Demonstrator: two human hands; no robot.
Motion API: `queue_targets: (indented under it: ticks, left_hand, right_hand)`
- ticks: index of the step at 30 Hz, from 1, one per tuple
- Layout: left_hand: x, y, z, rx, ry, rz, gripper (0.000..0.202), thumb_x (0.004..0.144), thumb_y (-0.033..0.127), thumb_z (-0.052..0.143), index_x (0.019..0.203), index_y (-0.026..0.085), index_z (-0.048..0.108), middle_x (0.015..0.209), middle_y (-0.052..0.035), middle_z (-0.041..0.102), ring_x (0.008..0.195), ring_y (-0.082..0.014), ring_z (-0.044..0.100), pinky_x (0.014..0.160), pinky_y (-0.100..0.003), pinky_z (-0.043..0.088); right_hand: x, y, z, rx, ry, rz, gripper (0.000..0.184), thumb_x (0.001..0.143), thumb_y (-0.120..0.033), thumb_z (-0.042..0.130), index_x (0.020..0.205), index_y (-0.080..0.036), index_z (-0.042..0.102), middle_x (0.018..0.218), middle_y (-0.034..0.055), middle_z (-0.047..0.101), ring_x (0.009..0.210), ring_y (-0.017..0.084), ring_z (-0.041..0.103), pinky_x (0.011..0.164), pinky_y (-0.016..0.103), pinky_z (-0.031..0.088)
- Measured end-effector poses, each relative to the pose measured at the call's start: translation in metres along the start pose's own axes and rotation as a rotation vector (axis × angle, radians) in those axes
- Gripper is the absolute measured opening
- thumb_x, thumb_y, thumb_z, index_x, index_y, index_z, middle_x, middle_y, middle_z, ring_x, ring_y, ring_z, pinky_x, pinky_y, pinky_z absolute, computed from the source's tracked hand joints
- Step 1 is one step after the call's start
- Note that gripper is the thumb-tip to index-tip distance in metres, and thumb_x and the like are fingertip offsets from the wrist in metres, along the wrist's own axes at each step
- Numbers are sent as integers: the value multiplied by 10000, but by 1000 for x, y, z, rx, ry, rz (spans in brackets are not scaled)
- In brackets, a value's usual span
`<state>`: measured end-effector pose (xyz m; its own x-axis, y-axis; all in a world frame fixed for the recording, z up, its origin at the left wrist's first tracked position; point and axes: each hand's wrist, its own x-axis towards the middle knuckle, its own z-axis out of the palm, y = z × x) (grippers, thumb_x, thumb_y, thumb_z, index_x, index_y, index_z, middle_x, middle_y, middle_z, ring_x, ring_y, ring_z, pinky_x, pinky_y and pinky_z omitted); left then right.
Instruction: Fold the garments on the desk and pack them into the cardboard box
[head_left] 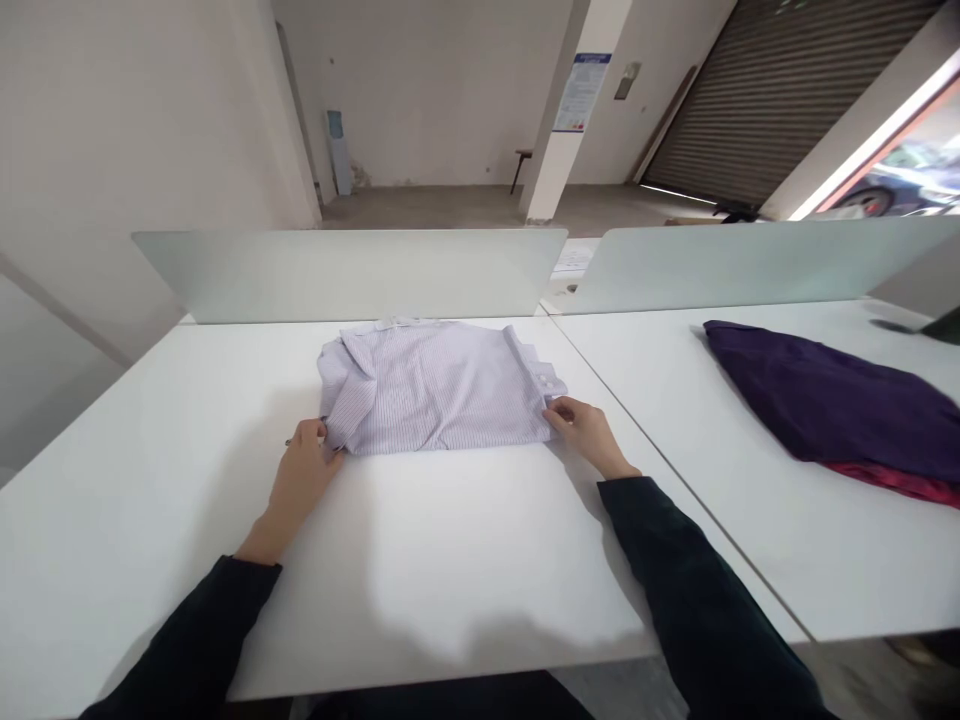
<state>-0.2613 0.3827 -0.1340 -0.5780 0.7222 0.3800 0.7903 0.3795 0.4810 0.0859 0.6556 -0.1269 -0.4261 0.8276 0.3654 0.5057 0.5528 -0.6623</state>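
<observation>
Both hands (pixel 304 462) (pixel 589 432) pinch the near corners of the striped shirt (pixel 450 385) lying between them.

The shirt (pixel 442 385) is thin, matt woven cloth, softly creased, on a smooth white tabletop (pixel 442 540) with a faint sheen. Matt cloth also makes the dark sleeves (pixel 675 580) and purple garment (pixel 832 390), while the red fabric (pixel 896 480) looks slightly shinier. The divider (pixel 375 275) looks smooth and frosted, the shutter (pixel 750 110) like ribbed metal, the wall (pixel 450 90) like matt plaster.
</observation>
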Motion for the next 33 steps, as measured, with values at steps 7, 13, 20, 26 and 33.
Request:
queue_targets:
  ticks: [7,13,20,26,33]
  left_hand:
    - [-2,0,5,63,222,145,103,784,173,472,855,226,420,1034,-85,557,798,-205,622,586,-306,473]
    - [0,-5,-1,-2,215,126,28,803,219,475,789,215,499,930,-63,603,769,-188,593,667,-311,472]
    - [4,-18,-7,-423,52,-217,174,801,399,544,861,237,519,901,-22,672,890,-201,630,804,-326,467]
    - [6,-30,-14,-671,31,-412,177,781,394,533,841,239,473,648,27,529,623,-159,537,604,-280,440]
    - [-4,-14,-19,-76,128,-140,363,926,403,365,1160,204,557,930,-77,618,819,-228,599,753,-361,459]
  right_hand:
    - [-4,-3,-11,-18,-150,53,399,754,-569,550,614,-196,541,624,18,576,611,149,506,597,264,408]
    - [-4,0,-20,-6,-300,93,440,708,-623,597,637,-189,586,653,18,600,635,156,526,625,265,408]
    - [-4,6,-9,-8,-135,-9,395,830,-577,452,679,-217,508,576,-7,499,542,139,403,521,263,340]
    - [-2,19,-6,-76,-84,-9,339,803,-544,464,683,-229,508,565,7,520,539,156,429,546,275,369]
    - [-4,19,-7,-117,-96,14,399,814,-551,447,644,-206,554,598,29,582,560,162,486,568,281,383]
